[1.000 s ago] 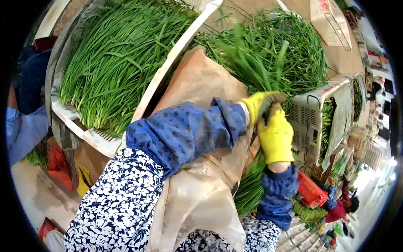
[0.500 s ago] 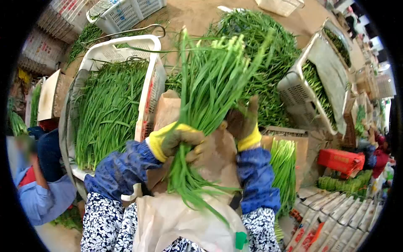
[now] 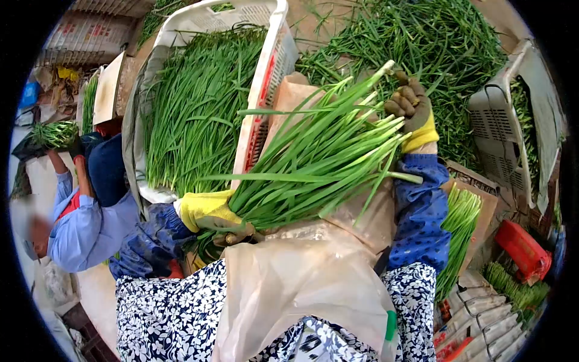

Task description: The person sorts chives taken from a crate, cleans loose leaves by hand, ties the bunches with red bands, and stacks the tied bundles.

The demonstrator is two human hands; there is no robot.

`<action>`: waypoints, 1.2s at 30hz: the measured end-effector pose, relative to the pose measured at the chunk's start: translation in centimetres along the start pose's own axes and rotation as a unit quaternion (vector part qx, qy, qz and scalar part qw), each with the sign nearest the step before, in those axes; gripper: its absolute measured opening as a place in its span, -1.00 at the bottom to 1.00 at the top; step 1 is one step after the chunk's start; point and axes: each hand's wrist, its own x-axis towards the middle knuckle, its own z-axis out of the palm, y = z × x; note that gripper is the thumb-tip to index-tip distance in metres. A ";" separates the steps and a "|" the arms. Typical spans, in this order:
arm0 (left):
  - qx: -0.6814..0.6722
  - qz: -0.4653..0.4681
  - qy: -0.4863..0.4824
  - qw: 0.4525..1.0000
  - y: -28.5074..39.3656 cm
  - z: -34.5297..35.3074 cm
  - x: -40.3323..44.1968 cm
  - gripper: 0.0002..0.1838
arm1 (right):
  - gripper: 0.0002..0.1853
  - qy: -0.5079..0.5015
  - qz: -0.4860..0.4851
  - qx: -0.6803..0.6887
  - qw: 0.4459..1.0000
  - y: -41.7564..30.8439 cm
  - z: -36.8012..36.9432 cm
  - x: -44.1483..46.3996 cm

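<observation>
A loose bunch of garlic chives [image 3: 325, 145] lies slantwise across my lap, its pale stem ends fanned toward the upper right. My left hand [image 3: 220, 220], in a yellow and brown-stained glove, is closed around the leafy lower end. Beside the pale stem ends is my right hand [image 3: 410, 108], gloved the same way, with its fingers curled in. Whatever those fingers may hold is hidden. Under the bunch, a brownish plastic apron [image 3: 301, 277] covers my lap.
A white crate [image 3: 278, 54] packed with chives stands front left. Loose greens [image 3: 422, 36] are heaped ahead. At right are a grey crate [image 3: 494, 133], a standing chive bundle [image 3: 461, 223] and a red box [image 3: 522, 250]. Another person [image 3: 90, 229] works at left.
The bunch has swung from upright to slanting right. My left hand has moved down and left; my right hand has risen to the stem ends and its fingers have curled. The view has shifted.
</observation>
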 end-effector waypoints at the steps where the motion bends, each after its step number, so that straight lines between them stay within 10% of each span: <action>1: 0.000 0.002 0.005 1.000 -0.1 -0.1 0.1 -0.70 | -0.59 -0.065 0.020 -0.025 0.997 -0.6 0.2 0.3; 6: 0.052 0.030 0.032 0.998 -0.8 -0.7 0.5 -0.67 | -0.64 0.055 -0.103 -0.052 0.992 -8.0 -2.7 2.5; 8: 0.075 0.045 0.050 0.995 -1.2 -0.9 0.8 -0.67 | -0.58 0.191 -0.172 -0.312 0.915 -12.3 -2.1 2.3; 10: 0.069 0.052 0.054 0.995 -1.8 -0.9 0.9 -0.66 | -0.36 0.243 -0.039 -0.690 0.680 -14.5 -3.8 3.7; 12: 0.034 0.045 0.029 0.998 -2.0 -1.2 1.2 -0.65 | -0.29 0.043 -0.172 -0.887 0.426 -9.3 0.7 -0.1; 13: 0.005 0.039 0.005 0.999 -2.1 -1.3 1.4 -0.64 | -0.32 -0.012 -0.152 -0.816 0.557 -6.0 3.9 -1.9; 15: 0.005 0.024 -0.018 1.000 -2.9 -2.0 1.7 -0.68 | -0.42 -0.144 -0.182 -0.773 0.590 -0.3 8.3 -3.7; 18: 0.125 0.078 -0.041 0.988 -4.0 -3.1 1.9 -0.74 | -0.64 -0.242 -0.289 -0.862 0.339 2.6 8.6 -3.5; 19: 0.153 0.038 -0.049 0.986 -3.4 -3.1 1.7 -0.76 | -0.73 -0.209 -0.249 -0.855 0.404 2.2 8.0 -2.9; 20: 0.153 0.043 -0.046 0.986 -3.7 -3.2 1.5 -0.76 | -0.81 -0.151 -0.193 -0.756 0.607 2.1 7.2 -2.5; 22: 0.188 0.169 -0.039 0.967 -3.1 -2.8 0.8 -0.77 | -0.81 -0.015 -0.195 -0.701 0.686 0.0 3.1 -0.3; 24: 0.197 0.179 -0.019 0.964 -2.2 -2.1 0.4 -0.79 | -0.66 0.078 -0.139 -0.917 0.365 -4.7 1.6 2.0; 26: 0.113 -0.001 -0.022 0.993 -2.4 -2.3 0.8 -0.80 | -0.45 0.120 0.097 -0.972 0.175 -7.2 1.6 4.6; 27: 0.115 -0.001 -0.019 0.993 -2.2 -2.5 0.7 -0.80 | -0.21 0.125 0.035 -0.980 0.148 -6.3 2.5 3.7; 28: 0.122 0.019 -0.026 0.992 -2.2 -2.5 0.7 -0.79 | -0.05 0.063 -0.061 -0.950 0.299 -5.7 2.1 4.1; 29: 0.129 0.036 -0.037 0.990 -2.2 -2.4 0.7 -0.79 | -0.02 -0.010 -0.045 -0.786 0.617 -4.0 2.4 5.2; 30: 0.138 0.051 -0.049 0.988 -2.2 -2.4 0.7 -0.79 | -0.06 -0.077 0.042 -0.705 0.704 -2.2 4.5 5.3; 32: 0.178 0.087 -0.062 0.978 -4.4 -3.5 1.6 -0.77 | -0.43 -0.164 0.045 -0.695 0.698 0.8 7.4 4.5; 34: 0.398 0.421 -0.009 0.815 -6.1 -4.0 1.9 -0.77 | -0.60 -0.150 0.092 -0.703 0.689 1.5 6.8 5.8; 36: 0.380 0.413 -0.024 0.827 -6.7 -4.1 2.4 -0.76 | -0.57 -0.109 0.105 -0.713 0.685 0.0 8.2 5.4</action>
